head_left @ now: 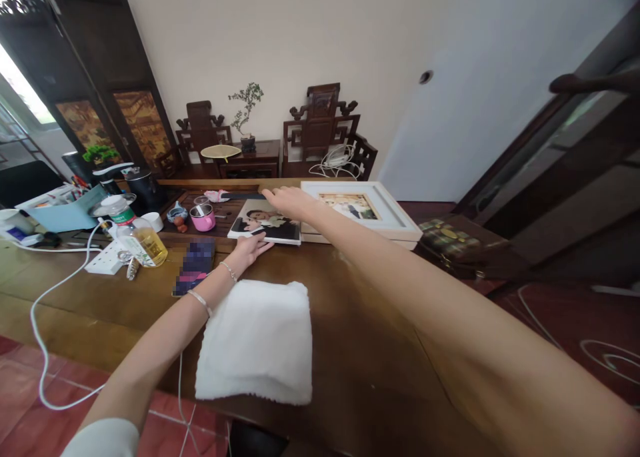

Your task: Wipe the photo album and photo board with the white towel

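Observation:
A photo print on a board point(265, 222) lies on the wooden table point(350, 310), leaning against a white picture frame point(370, 210). My left hand point(253, 246) rests flat at the print's near edge, fingers stretched out. My right hand point(286, 199) reaches over the print's far top edge, fingers curled onto it. A folded white towel point(257, 340) lies on the table in front of me, under my left forearm.
A pink pot point(203, 217), a bottle of yellow liquid point(143, 240), a white power strip point(105, 260) with cable, and a dark phone point(195, 265) crowd the left. Carved chairs point(320, 133) and a side table stand at the wall. A dark box point(450, 240) sits right.

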Demonstrator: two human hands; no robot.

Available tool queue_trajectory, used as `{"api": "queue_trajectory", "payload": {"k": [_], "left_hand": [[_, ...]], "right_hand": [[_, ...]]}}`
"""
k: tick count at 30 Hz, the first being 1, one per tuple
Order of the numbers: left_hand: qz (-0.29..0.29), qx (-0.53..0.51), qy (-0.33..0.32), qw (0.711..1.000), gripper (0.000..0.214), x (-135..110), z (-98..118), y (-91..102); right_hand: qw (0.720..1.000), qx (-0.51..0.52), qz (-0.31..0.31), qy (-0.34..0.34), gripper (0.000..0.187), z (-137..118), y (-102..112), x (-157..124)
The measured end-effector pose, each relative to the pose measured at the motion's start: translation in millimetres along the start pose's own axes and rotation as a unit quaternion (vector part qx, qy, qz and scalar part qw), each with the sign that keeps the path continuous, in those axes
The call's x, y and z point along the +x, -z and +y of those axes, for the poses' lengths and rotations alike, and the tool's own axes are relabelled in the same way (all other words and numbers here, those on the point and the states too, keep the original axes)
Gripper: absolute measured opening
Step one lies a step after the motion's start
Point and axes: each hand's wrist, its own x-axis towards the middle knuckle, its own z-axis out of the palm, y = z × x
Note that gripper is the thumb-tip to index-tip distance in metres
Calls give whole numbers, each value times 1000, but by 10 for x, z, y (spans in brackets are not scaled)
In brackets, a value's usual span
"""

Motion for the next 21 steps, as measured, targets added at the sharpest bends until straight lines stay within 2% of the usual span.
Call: {"api": "queue_trajectory", "payload": {"k": [4,10,15,21], "left_hand": [[6,22,25,999,33,54,29,-6],[2,77,60,995,35,100,79,122],[7,98,59,993,33,155,117,187],[0,93,50,994,32,200,92,172]], "right_hand": [[1000,2,-5,2,45,-37,-3,-35],[1000,4,-13,3,41,-91,-2,-64],[1000,1,-11,9,41,-141,-54,-84],[1000,-7,-3,9,44,-219,-199,-92]]}}
